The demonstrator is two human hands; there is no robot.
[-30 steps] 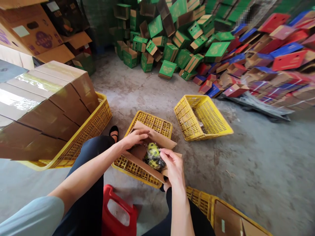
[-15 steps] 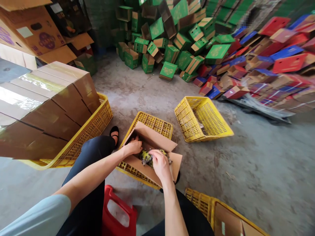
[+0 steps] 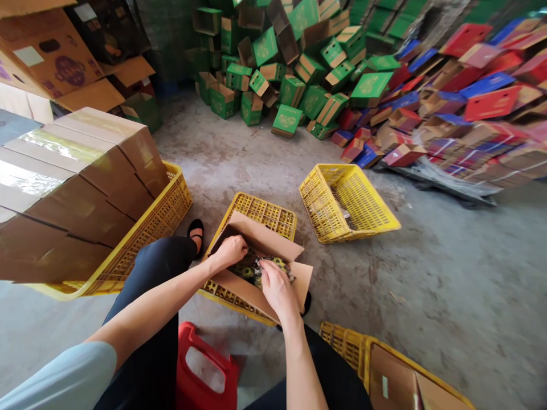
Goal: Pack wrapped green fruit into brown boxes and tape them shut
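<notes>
Head view: plastic-wrapped, spotted bundles (image 3: pixel 244 271) lie inside the open carton (image 3: pixel 269 237); left hand (image 3: pixel 231 251) curled, right hand (image 3: pixel 277 286) fingers narrowed, grips impossible to tell; hard tugging could tear the bundles.

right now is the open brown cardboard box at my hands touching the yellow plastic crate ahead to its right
Apart: the head view shows grey floor between the open brown cardboard box and the yellow plastic crate.

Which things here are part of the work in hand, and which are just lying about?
Involved: left hand, right hand, open carton, yellow-and-black contents, yellow crate underneath.
Apparently just lying about: green boxes, red and blue boxes, purple-printed carton.
</notes>
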